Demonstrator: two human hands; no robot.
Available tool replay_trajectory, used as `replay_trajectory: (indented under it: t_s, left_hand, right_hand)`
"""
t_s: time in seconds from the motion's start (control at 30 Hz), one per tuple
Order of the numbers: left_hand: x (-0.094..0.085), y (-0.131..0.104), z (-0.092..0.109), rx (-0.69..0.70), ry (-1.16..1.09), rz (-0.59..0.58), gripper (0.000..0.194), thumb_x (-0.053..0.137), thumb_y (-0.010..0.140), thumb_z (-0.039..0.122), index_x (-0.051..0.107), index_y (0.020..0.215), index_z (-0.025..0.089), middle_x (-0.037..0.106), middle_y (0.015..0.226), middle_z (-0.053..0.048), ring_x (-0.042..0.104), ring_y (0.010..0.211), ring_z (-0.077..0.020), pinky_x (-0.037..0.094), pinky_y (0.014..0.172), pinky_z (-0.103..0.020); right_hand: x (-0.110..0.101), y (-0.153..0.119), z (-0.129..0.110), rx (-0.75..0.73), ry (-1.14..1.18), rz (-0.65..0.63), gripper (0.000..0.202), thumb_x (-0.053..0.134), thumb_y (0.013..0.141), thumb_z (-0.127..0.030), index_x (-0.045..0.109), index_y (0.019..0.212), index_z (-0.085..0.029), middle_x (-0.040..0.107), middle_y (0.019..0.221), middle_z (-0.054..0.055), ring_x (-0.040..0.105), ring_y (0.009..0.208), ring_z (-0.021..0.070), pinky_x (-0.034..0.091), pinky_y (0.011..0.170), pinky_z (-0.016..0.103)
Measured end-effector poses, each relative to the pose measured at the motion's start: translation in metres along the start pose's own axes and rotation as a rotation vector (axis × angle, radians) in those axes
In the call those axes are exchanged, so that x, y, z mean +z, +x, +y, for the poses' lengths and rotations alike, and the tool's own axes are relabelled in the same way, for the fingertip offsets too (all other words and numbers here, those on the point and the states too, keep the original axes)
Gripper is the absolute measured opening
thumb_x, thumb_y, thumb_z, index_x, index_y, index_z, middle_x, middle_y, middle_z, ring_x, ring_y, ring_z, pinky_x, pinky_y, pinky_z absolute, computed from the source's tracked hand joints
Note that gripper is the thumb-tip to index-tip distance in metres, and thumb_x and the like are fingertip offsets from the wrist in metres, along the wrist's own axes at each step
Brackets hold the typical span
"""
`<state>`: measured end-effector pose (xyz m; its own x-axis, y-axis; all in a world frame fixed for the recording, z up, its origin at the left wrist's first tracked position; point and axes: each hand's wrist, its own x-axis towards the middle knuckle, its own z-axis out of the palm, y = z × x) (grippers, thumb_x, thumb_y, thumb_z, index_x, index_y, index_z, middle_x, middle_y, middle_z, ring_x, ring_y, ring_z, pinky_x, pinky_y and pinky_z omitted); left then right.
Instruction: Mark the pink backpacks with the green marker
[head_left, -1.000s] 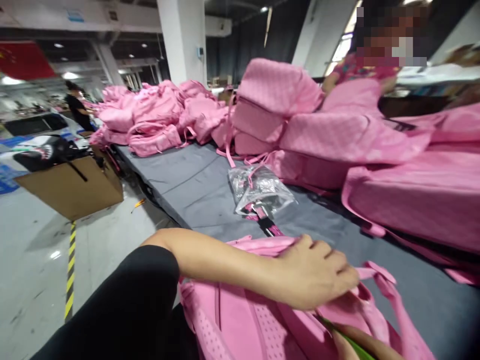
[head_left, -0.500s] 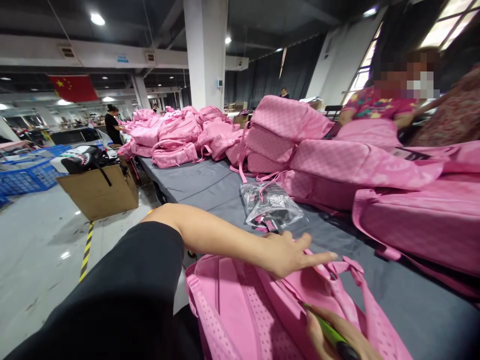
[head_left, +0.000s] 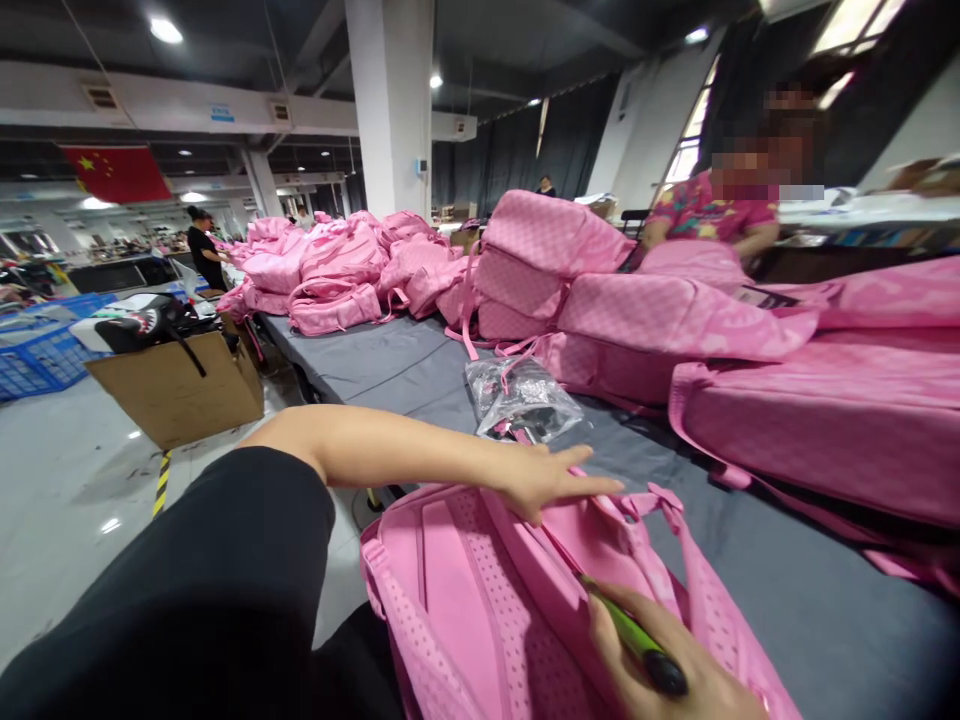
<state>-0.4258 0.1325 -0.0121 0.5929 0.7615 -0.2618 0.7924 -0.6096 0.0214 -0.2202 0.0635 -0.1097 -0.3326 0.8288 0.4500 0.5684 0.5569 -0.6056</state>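
Note:
A pink backpack with dotted padding and straps lies at the table's near edge. Across its upper part rests my left hand, fingers spread, pressing on the fabric and holding nothing. My right hand is wrapped round a green tool with a black end; the tool's tip touches the backpack near a seam. Just beyond my left hand lies a clear plastic bag with small dark and pink items in it.
Stacked pink backpacks line the far side of the grey table. Behind them is a person in a patterned shirt. On the floor at left stand a cardboard box and blue crates. Another person in black stands farther off.
The view has shifted, so most things sit farther left. My left hand still lies spread on the backpack, and my right hand with the green tool has come up slightly nearer to it.

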Motion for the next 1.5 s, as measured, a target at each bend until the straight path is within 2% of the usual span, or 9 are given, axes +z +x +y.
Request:
replay_trajectory:
  t_s: [0.07,0.17,0.27,0.4,0.63,0.83,1.03,1.3,1.5]
  left_hand:
    - [0.0,-0.006,0.006,-0.136,-0.017,0.013,0.105,0.069,0.075,0.021,0.005,0.158,0.03,0.015,0.16,-0.024,0.064,0.113,-0.0322,0.051,0.084,-0.034]
    - [0.001,-0.013,0.013,-0.31,0.037,0.045,0.1,0.068,0.08,0.029,0.004,0.158,0.028,0.051,0.141,-0.02,0.067,0.105,-0.0291,0.052,0.079,-0.033]
    - [0.001,-0.014,0.01,-0.215,0.117,0.056,0.092,0.063,0.086,0.031,0.007,0.157,0.019,0.068,0.116,-0.016,0.067,0.102,-0.0255,0.05,0.08,-0.03]
    - [0.003,-0.01,0.004,-0.142,0.171,0.043,0.09,0.061,0.087,0.028,0.007,0.156,0.012,0.067,0.115,-0.017,0.065,0.103,-0.0247,0.049,0.079,-0.028]
    - [0.008,-0.003,0.0,-0.21,0.16,-0.05,0.087,0.053,0.091,0.025,-0.003,0.157,0.019,0.061,0.118,-0.019,0.066,0.095,-0.0249,0.048,0.074,-0.03]
    - [0.006,0.006,-0.009,-0.201,0.08,-0.092,0.088,0.055,0.091,0.026,-0.002,0.157,0.022,0.061,0.12,-0.017,0.063,0.101,-0.0255,0.048,0.079,-0.031]
    - [0.003,0.012,-0.023,-0.251,-0.014,-0.125,0.106,0.066,0.084,0.029,-0.011,0.156,0.022,0.064,0.117,-0.011,0.061,0.102,-0.0221,0.046,0.083,-0.029]
    - [0.003,0.02,-0.029,-0.261,-0.048,-0.172,0.104,0.065,0.085,0.031,-0.01,0.156,0.018,0.06,0.129,-0.015,0.057,0.113,-0.0228,0.044,0.09,-0.03]
    - [0.003,0.022,-0.029,-0.255,-0.064,-0.207,0.103,0.063,0.086,0.027,-0.013,0.155,0.018,0.054,0.139,-0.017,0.053,0.124,-0.0243,0.044,0.095,-0.031]
  right_hand:
    - [0.002,-0.004,-0.005,0.008,0.045,0.038,0.022,0.058,0.086,-0.042,0.07,0.092,-0.025,0.077,0.087,0.003,0.074,0.075,0.0228,0.059,0.068,0.029]
    - [0.004,-0.007,-0.013,0.017,0.11,0.072,0.018,0.057,0.09,-0.034,0.069,0.096,-0.022,0.076,0.095,0.005,0.073,0.085,0.0222,0.058,0.078,0.031]
    - [0.003,-0.005,-0.018,0.028,0.136,0.061,0.017,0.058,0.09,-0.028,0.069,0.099,-0.019,0.075,0.1,0.007,0.073,0.091,0.0223,0.058,0.085,0.033]
    - [0.0,-0.002,-0.023,0.084,0.184,0.081,0.017,0.059,0.09,-0.025,0.071,0.1,-0.018,0.076,0.103,0.008,0.073,0.095,0.0219,0.059,0.089,0.035]
    - [0.011,0.002,-0.021,0.081,0.203,0.144,0.018,0.064,0.089,-0.025,0.071,0.105,-0.022,0.076,0.105,0.005,0.072,0.097,0.0217,0.058,0.088,0.036]
    - [0.02,0.011,-0.029,0.126,0.293,0.104,0.019,0.064,0.088,-0.022,0.072,0.106,-0.02,0.076,0.108,0.006,0.072,0.1,0.0209,0.058,0.09,0.036]
    - [0.03,0.016,-0.044,0.073,0.314,0.038,0.02,0.063,0.088,-0.018,0.072,0.105,-0.018,0.076,0.108,0.006,0.072,0.098,0.0208,0.058,0.086,0.036]
    - [0.045,0.02,-0.029,0.04,0.136,0.173,0.02,0.061,0.091,-0.02,0.07,0.108,-0.016,0.076,0.107,0.007,0.072,0.097,0.0231,0.055,0.081,0.038]
    - [0.045,0.029,-0.03,0.112,0.164,0.102,0.023,0.065,0.09,-0.024,0.071,0.111,-0.019,0.077,0.106,0.004,0.074,0.088,0.0223,0.053,0.076,0.037]
